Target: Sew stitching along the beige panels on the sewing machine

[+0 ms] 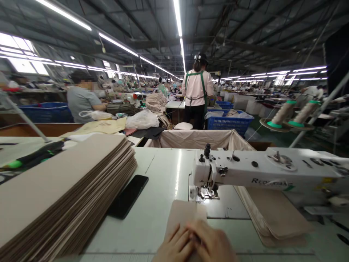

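Note:
A beige fabric piece (pixel 185 211) lies on the pale tabletop, just in front of the sewing machine's needle area. On its near part, my left hand (pixel 176 245) rests with the fingers stretched out flat. Beside it and touching it, my right hand (pixel 214 242) is slightly blurred, with its fingers bent down and closed on the fabric. Both hands cover the near end of the piece. The white sewing machine (pixel 240 167) stands to the right, its presser foot (pixel 208 193) apart from the fabric.
A tall stack of beige panels (pixel 68 174) fills the left, with a black phone (pixel 129 196) alongside. More beige pieces (pixel 278 214) lie under the machine arm. Thread cones (pixel 282 112) stand at right. Beyond the table are a cloth-lined bin (pixel 196 138), blue crates (pixel 229 123) and co-workers.

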`<act>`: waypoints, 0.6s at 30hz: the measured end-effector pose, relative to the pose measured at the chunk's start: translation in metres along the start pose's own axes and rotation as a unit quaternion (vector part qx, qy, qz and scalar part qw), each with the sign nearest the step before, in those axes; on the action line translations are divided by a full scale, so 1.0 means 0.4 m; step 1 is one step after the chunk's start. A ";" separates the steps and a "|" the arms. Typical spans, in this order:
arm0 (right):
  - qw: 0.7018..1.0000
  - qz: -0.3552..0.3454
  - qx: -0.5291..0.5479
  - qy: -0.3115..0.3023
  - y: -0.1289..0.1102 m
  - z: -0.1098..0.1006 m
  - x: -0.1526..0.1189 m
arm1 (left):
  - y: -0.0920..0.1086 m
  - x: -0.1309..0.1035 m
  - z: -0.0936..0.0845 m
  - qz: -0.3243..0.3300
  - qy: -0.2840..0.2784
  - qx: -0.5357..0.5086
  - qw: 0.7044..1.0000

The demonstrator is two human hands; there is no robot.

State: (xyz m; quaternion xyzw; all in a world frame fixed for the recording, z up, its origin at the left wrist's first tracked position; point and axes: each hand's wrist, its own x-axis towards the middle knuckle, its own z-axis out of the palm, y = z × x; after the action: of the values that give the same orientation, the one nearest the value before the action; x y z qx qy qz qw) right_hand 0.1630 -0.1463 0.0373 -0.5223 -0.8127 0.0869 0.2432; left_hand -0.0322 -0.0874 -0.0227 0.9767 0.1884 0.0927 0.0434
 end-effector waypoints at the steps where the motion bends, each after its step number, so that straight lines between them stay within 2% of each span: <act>1: 1.000 0.031 0.000 -0.006 0.042 0.006 0.017 | -0.006 -0.012 -0.021 -0.014 -0.012 -0.018 1.000; 2: 0.997 0.076 -0.011 -0.017 0.081 0.011 0.031 | -0.012 -0.020 -0.045 -0.031 -0.025 -0.034 0.999; 4: 0.991 0.123 -0.040 -0.047 0.138 0.019 0.046 | -0.024 -0.025 -0.089 -0.073 -0.043 -0.063 0.994; 7: 0.987 0.128 -0.066 -0.066 0.174 0.031 0.037 | -0.038 -0.003 -0.124 -0.117 -0.050 -0.095 0.987; 13: 0.988 0.128 -0.082 -0.039 0.176 0.052 0.011 | -0.050 0.062 -0.123 -0.110 -0.052 -0.125 0.985; 18: 0.987 0.128 -0.087 -0.045 0.177 0.049 0.019 | -0.054 0.071 -0.124 -0.109 -0.057 -0.131 0.984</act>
State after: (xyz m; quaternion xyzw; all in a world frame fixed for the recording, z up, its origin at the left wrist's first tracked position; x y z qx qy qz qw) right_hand 0.2081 -0.1062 -0.0054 -0.6368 -0.7538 0.0695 0.1467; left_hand -0.0237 -0.0544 0.0279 0.9400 0.2769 0.0551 0.1915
